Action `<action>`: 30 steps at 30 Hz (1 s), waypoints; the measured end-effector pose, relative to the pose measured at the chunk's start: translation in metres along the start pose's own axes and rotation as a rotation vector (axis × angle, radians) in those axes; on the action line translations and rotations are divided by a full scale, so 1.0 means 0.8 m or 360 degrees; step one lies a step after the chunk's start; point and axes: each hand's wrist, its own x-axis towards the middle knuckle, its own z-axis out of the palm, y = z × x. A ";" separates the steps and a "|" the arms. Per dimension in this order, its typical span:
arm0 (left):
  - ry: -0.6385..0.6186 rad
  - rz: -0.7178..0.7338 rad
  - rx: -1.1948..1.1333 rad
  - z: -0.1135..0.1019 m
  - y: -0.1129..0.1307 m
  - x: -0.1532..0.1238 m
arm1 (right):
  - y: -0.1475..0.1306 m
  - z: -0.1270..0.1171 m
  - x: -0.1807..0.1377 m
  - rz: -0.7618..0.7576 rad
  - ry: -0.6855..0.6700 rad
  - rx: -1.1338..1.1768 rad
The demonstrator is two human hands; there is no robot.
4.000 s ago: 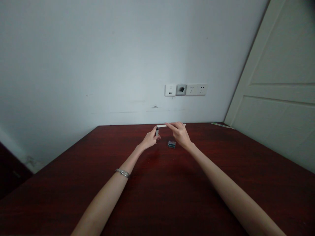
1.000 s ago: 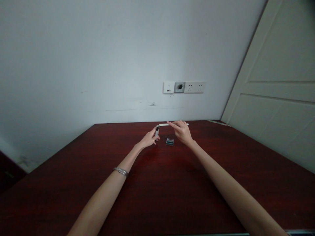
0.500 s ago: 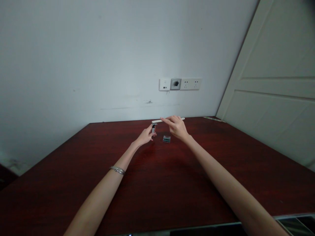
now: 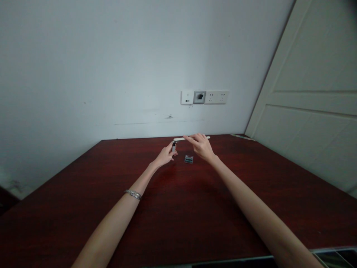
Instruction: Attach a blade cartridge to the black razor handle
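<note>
My left hand (image 4: 165, 156) is closed around a small silver and black object (image 4: 174, 147), held upright above the dark red table (image 4: 178, 208). My right hand (image 4: 201, 147) pinches a long thin white strip (image 4: 180, 139) that lies level, its left end meeting the top of the small object. A small clear box with green contents (image 4: 189, 159) sits on the table between the two hands, just below my right hand. A silver bracelet (image 4: 133, 194) is on my left wrist.
A white wall stands behind the table with a row of sockets (image 4: 205, 97). A pale door (image 4: 312, 111) stands at the right. A thin flat item (image 4: 242, 137) lies at the table's far right corner. A dark edge (image 4: 329, 253) shows at the bottom right.
Over the four seconds both hands keep the same hold on the small object and the strip. The view has tilted slightly, so a dark edge appears at the bottom.
</note>
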 end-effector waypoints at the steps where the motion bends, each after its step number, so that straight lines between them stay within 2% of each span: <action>1: -0.0002 0.0002 -0.0003 -0.001 0.000 0.000 | 0.002 0.001 -0.003 0.0008 -0.0009 -0.0004; 6: -0.0032 0.0011 0.0025 -0.001 -0.002 -0.001 | 0.004 0.006 -0.007 0.0079 0.0017 -0.0015; 12: -0.0013 -0.0021 0.0049 -0.001 0.004 -0.001 | -0.007 0.005 0.001 -0.0058 -0.0001 0.0036; 17: -0.0029 -0.0046 0.0050 -0.005 0.008 -0.004 | 0.010 0.010 -0.014 0.0054 0.0026 0.0004; 25: -0.0030 -0.0056 0.0019 -0.003 0.012 -0.006 | -0.002 0.011 -0.003 0.0061 -0.0031 0.0080; 30: -0.0020 -0.0104 -0.0078 -0.007 0.014 -0.004 | 0.015 0.018 -0.020 0.0201 -0.0021 0.0062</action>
